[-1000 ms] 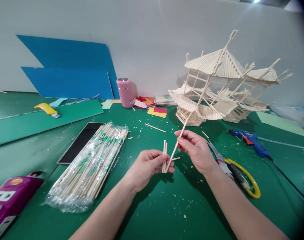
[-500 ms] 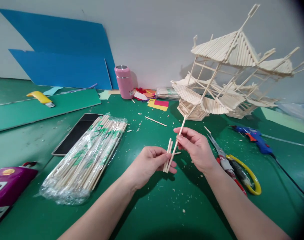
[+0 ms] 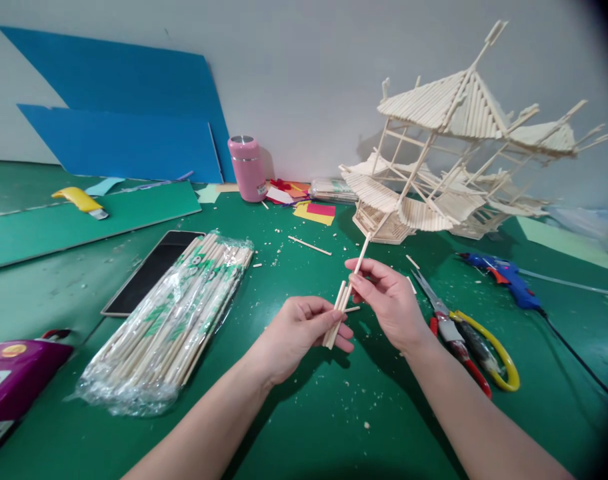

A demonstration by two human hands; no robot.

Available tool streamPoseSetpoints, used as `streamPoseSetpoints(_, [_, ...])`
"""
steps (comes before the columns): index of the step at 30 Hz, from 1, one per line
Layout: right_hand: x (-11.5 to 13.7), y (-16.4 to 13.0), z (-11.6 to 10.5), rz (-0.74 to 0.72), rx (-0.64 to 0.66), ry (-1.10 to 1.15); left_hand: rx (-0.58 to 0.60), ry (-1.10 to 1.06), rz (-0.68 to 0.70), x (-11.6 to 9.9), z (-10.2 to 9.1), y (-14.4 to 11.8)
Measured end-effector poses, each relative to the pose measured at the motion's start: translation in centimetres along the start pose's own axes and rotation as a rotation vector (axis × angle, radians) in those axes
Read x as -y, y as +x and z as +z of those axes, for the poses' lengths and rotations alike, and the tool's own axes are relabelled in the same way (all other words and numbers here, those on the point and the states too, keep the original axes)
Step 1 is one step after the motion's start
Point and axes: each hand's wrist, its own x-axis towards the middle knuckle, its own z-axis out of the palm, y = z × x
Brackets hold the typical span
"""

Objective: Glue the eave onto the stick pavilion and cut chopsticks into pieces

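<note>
Fingers point(image 3: 329, 323) of the left hand point(image 3: 297, 337) are closed in a pinch on short sticks point(image 3: 340, 297), which stand side by side at a tilt; thumb and forefinger of the right hand point(image 3: 394, 307) are closed on a long stick point(image 3: 363, 253), well above its lower end; that lower end sits beside the lower ends of the short sticks, at the left fingers; whether the left thumb also presses on it cannot be told.

Step in hand, as judged: laying the long stick along the short ones; done well, this probably calls for a light but steady left pinch, lower ends flush, sticks parallel and in one plane, with the right hand correcting the angle by small turns; pinching too hard could roll the round sticks over one another, and a skewed long stick would make any comparison of lengths unreliable.

Position: short sticks rise above the left thumb and project below it; the long stick slants up past the right fingertips, its upper end overlapping the stick model point(image 3: 429, 167) in view; contact there cannot be judged; a small piece point(image 3: 353, 309) points sideways just beyond the left fingers, held or lying on the counter point(image 3: 294, 433), unclear which; scissors point(image 3: 447, 320) lie near the right hand.
</note>
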Motion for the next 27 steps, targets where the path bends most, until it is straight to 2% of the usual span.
streamPoseSetpoints(12, [-0.27, -0.16, 0.02, -0.001, -0.01, 0.045, -0.023, -0.038, 0.056, 0.23, 0.32, 0.01])
streamPoseSetpoints(19, [-0.23, -0.51, 0.28, 0.001, 0.114, -0.04, -0.052, -0.044, 0.13, 0.26, 0.09, 0.01])
streamPoseSetpoints(27, [-0.6, -0.44, 0.3, -0.041, 0.159, -0.157, -0.036, -0.103, 0.092, 0.22, -0.01, 0.0])
